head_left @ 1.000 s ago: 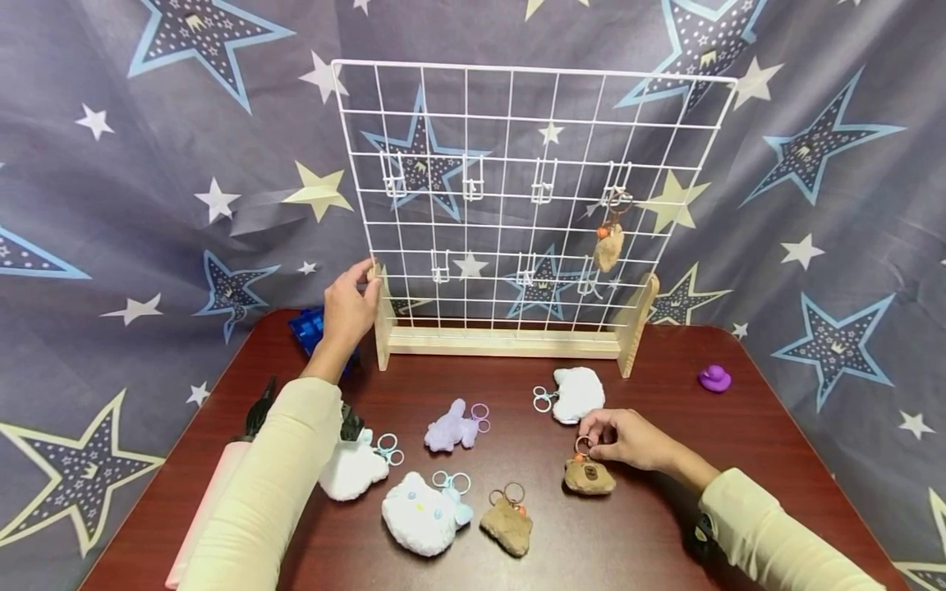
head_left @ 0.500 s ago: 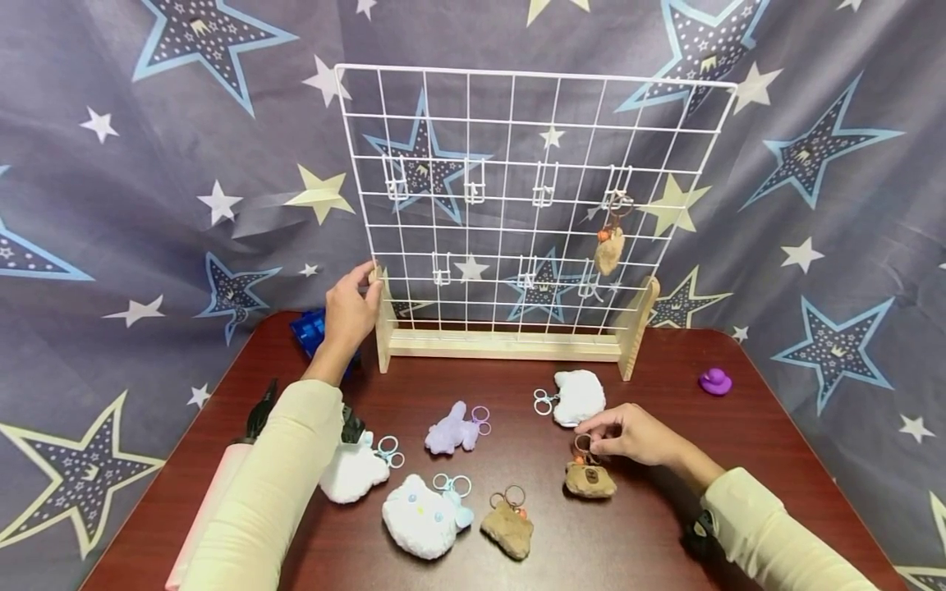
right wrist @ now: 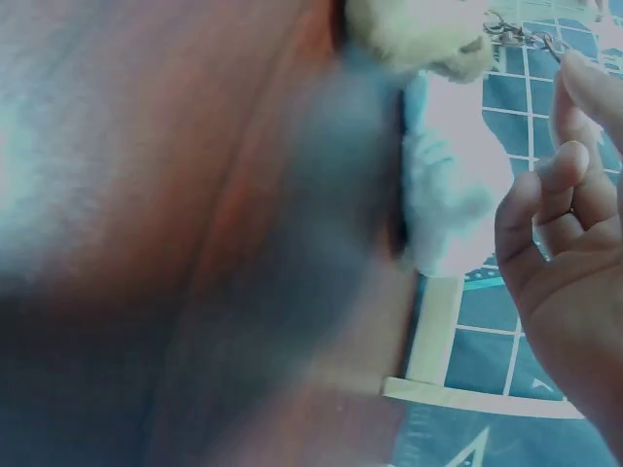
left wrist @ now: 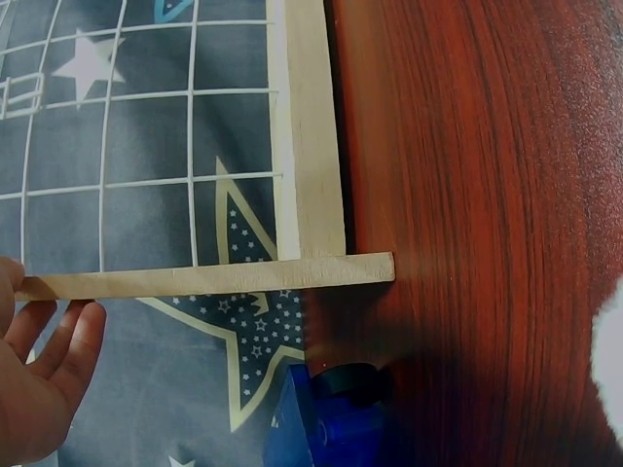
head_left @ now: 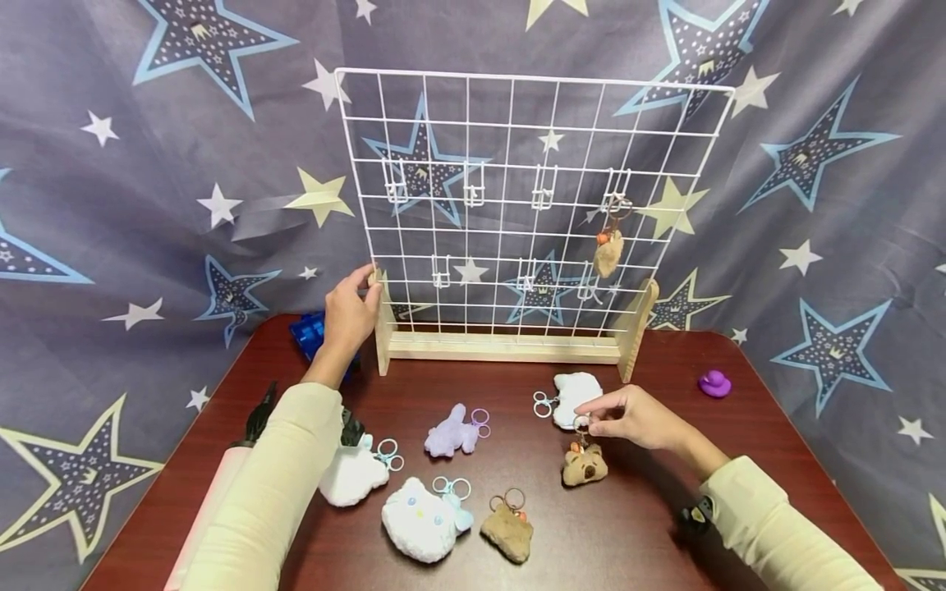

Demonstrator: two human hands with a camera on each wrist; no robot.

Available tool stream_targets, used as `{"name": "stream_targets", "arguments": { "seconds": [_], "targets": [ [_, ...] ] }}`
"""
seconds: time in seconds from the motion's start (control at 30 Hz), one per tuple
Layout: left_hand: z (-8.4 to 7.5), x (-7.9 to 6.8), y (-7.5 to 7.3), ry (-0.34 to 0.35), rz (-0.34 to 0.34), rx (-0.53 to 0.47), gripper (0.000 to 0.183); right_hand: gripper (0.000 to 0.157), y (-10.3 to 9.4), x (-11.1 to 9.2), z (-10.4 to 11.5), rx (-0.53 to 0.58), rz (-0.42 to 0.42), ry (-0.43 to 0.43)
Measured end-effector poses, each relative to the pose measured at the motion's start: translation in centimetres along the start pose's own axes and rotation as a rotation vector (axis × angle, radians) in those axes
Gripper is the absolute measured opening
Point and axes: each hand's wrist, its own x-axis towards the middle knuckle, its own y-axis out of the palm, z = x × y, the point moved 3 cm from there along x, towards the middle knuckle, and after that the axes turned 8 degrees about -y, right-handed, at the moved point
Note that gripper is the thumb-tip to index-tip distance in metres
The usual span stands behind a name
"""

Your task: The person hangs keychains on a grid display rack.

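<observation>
My right hand (head_left: 637, 417) pinches the ring of a brown plush keychain (head_left: 584, 465) between thumb and forefinger. The plush, with a dark nose and an orange bead, hangs below the fingers; in the right wrist view its chain (right wrist: 521, 36) runs up to the fingertips. My left hand (head_left: 351, 310) grips the left wooden upright (left wrist: 204, 281) of a white wire grid rack (head_left: 510, 205), thumb on one side and fingers on the other. Another brown plush keychain (head_left: 608, 253) hangs from the upper right hook of the grid. Other white hooks (head_left: 543, 197) hold nothing.
On the table lie a purple plush keychain (head_left: 451, 432), a brown one (head_left: 507, 532) and several white ones, such as a blue-eyed plush (head_left: 420, 521). A purple duck (head_left: 714, 383) sits at right. A blue object (head_left: 308, 332) stands behind my left arm.
My right hand has risen slightly, lifting the brown plush by its ring. The plush has swung from lying on the table to hanging with its face forward. My left hand stays on the upright.
</observation>
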Motion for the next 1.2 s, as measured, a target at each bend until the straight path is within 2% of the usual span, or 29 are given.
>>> {"name": "stream_targets", "arguments": {
  "seconds": [0.27, 0.5, 0.77, 1.03, 1.2],
  "targets": [
    [0.2, 0.0, 0.0, 0.005, 0.0, 0.008, 0.037, 0.026, -1.5, 0.7, 1.7, -0.057, -0.051, -0.018],
    [0.0, 0.0, 0.0, 0.011, -0.004, 0.007, 0.037, 0.028, -2.7, 1.4, 2.8, -0.081, -0.046, -0.015],
    [0.0, 0.0, 0.0, 0.003, 0.0, 0.004, 0.037, 0.028, -4.2, 2.8, 4.7, -0.086, -0.062, -0.05],
    [0.2, 0.0, 0.0, 0.005, 0.001, 0.003, 0.037, 0.029, -6.2, 4.9, 6.8, -0.071, -0.141, -0.08],
    [0.2, 0.0, 0.1, 0.004, 0.004, 0.003, 0.037, 0.028, -7.4, 6.5, 8.0, -0.101, -0.205, -0.086]
  ]
}}
